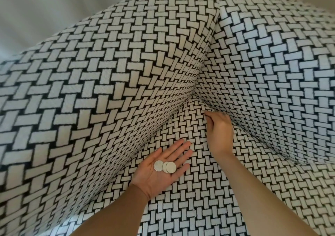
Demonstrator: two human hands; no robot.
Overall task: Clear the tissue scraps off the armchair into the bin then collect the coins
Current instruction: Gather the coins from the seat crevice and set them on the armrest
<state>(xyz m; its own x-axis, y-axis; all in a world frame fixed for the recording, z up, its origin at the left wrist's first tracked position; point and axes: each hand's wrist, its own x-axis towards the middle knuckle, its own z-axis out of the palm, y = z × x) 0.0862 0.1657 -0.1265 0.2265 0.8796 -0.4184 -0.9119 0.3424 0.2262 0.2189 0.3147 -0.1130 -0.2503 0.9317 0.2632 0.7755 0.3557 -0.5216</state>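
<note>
The armchair (112,83) is covered in a black-and-white basket-weave fabric and fills the view. My left hand (163,170) lies palm up over the seat with straight fingers. Three silver coins (165,166) rest on its palm, two of them overlapping. My right hand (218,132) is further back on the seat, fingers curled, fingertips at the crease between the seat and the right-hand arm. Whether it pinches anything is hidden. No tissue scraps or bin show.
The chair's back rises on the left and its arm on the right, meeting in a deep corner (194,92) just beyond my right hand. Pale grey fabric or wall (45,8) lies behind the chair at the upper left.
</note>
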